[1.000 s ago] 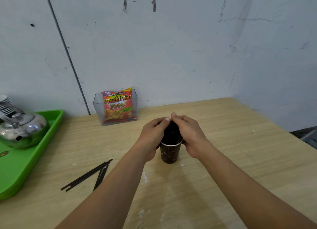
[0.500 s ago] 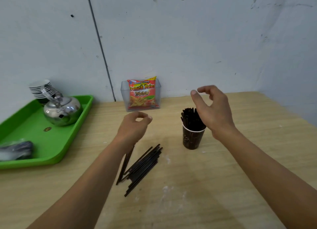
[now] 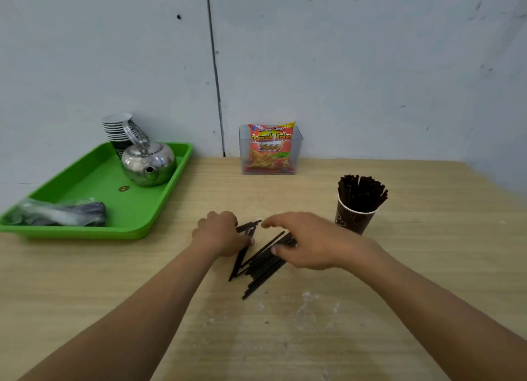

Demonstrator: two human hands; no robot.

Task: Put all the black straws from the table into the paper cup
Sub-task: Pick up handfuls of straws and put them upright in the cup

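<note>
The tabletop (image 3: 427, 266) carries a loose pile of black straws (image 3: 261, 266) at its middle, lying flat and roughly parallel, slanting toward the paper cup (image 3: 353, 218) that stands just to their right, already packed with upright straws. The step in hand looks like gathering this remaining pile. The right hand (image 3: 308, 245) spreads over the pile's far end, thumb touching the straws, not yet closed on them. The left hand (image 3: 219, 234) curls on a few straws at the pile's left edge. Next, both hands likely need to bunch the straws, align their ends, and lift them upright. They are thin, matte, straight.
</note>
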